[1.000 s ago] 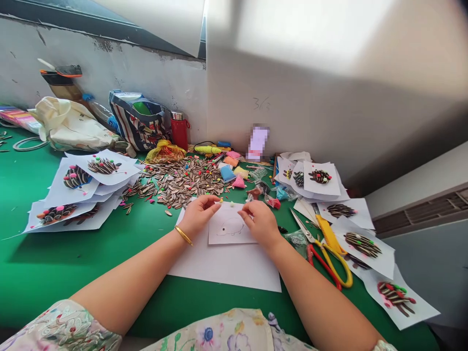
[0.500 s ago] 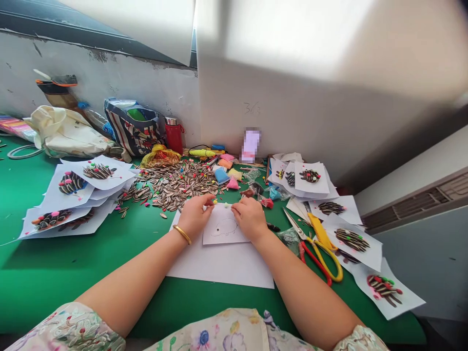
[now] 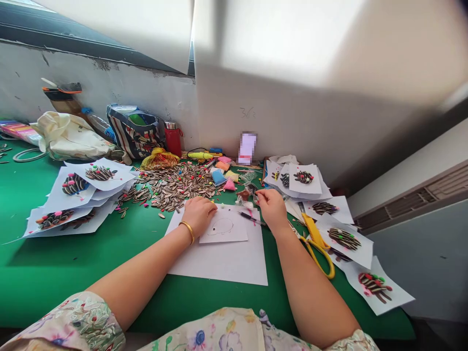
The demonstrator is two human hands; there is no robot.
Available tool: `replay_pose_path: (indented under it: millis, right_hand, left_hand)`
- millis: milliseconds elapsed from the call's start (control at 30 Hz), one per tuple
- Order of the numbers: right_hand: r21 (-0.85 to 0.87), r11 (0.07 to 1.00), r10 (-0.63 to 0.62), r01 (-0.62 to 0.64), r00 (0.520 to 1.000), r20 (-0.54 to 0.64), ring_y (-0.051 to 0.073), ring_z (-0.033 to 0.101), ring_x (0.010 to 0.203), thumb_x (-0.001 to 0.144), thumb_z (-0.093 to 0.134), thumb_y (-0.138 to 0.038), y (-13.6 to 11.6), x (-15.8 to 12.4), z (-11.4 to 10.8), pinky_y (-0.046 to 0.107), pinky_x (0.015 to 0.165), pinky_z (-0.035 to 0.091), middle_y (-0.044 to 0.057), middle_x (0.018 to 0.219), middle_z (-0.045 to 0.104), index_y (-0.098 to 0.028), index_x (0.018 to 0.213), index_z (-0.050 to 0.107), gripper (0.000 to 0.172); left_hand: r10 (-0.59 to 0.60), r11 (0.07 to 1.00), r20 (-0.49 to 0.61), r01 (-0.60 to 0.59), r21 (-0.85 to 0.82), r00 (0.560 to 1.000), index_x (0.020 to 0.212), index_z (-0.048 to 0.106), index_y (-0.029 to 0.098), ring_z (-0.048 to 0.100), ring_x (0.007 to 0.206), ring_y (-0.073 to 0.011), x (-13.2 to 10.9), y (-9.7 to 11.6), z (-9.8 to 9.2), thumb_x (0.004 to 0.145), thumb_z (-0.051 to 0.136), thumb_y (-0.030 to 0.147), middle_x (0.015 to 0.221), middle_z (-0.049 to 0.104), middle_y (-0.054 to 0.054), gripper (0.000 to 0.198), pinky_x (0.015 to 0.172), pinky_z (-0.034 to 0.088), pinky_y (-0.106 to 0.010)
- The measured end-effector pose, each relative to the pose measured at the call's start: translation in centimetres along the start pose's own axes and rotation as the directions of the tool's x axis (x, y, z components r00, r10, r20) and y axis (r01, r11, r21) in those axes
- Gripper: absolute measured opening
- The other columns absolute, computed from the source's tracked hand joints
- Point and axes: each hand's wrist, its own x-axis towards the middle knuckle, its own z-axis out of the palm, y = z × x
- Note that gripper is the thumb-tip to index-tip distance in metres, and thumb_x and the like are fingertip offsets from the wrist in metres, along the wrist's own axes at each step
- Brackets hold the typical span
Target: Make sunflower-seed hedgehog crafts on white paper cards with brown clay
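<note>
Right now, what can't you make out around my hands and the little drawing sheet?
Head view, left hand: fingers curl under, hiding anything pinched.
Same view, right hand: fingertips among small packets; any grip too small to tell.
The yellow scissors: blades partly covered by the right wrist.
The object against the wall: blurred out.
The drawing sheet: outline too faint to identify.

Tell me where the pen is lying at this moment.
In the head view, the pen lies on the large white sheet, a little right of centre, between the small drawing card and the right hand.
</note>
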Motion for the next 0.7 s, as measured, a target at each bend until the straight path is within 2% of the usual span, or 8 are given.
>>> replay_pose_path:
  millis: [200,333,500,700]
  right_hand:
    - [-0.058,0.998,0.022,-0.023,0.999,-0.03,0.025,0.057,0.091,0.092,0.047,-0.029,1.2,0.6,-1.1,0.039,0.083,0.043,0.01,0.093,0.066,-0.019,0.098,0.072,0.028]
    - [-0.148,0.988,-0.036,0.048,0.996,0.083,0.025,0.056,0.093,0.089,0.056,-0.027,0.6,0.1,-0.2,0.037,0.082,0.042,0.009,0.093,0.066,-0.022,0.093,0.075,0.021]
    - [-0.33,0.937,-0.054,0.113,0.981,0.184,0.027,0.053,0.097,0.086,0.065,-0.027,-0.3,-0.7,0.9,0.038,0.081,0.04,0.01,0.1,0.065,-0.025,0.101,0.076,0.019]
    - [-0.282,0.959,0.044,-0.035,0.999,0.028,0.027,0.055,0.1,0.092,0.045,-0.021,1.5,0.5,-1.1,0.038,0.086,0.041,0.011,0.101,0.066,-0.021,0.104,0.074,0.032]
  left_hand:
    - [-0.019,0.999,0.024,0.02,-0.036,1.0,0.087,0.078,0.027,0.058,0.1,-0.0298,0.2,0.5,-0.5,0.085,0.06,0.026,0.1,0.074,-0.007,0.018,0.086,0.036,-0.045]
    - [-0.032,0.999,0.015,0.033,-0.032,0.999,0.082,0.078,0.026,0.059,0.099,-0.03,0.8,0.6,-1.5,0.086,0.061,0.029,0.098,0.074,-0.007,0.017,0.084,0.037,-0.044]
    - [-0.037,0.999,-0.044,0.036,-0.005,0.998,0.084,0.077,0.025,0.06,0.1,-0.0289,1.5,0.9,-2.5,0.088,0.059,0.032,0.102,0.074,-0.006,0.019,0.086,0.037,-0.043]
    - [-0.065,0.996,-0.154,0.056,-0.064,0.986,0.088,0.074,0.022,0.061,0.099,-0.0266,1.0,-0.5,-2.0,0.092,0.053,0.036,0.099,0.073,-0.007,0.026,0.088,0.04,-0.04]
